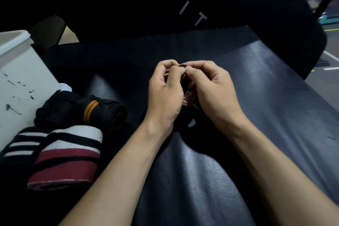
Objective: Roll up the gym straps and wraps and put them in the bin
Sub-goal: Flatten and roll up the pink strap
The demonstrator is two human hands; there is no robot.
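Your two hands meet at the centre of the padded bench (275, 97), the left hand (165, 93) just beside the right hand (211, 90), with a small strap (187, 97) pinched between them. At nine o'clock from your hands lies a rolled wrap (102, 113) on the bench. Touching it, at seven o'clock from it, two more wraps (66, 159) lie side by side. The bin (16, 71) stands at ten o'clock from your hands, at the bench's left edge, its wall against the pile. The upright backrest (183, 5) rises at twelve o'clock, behind everything.
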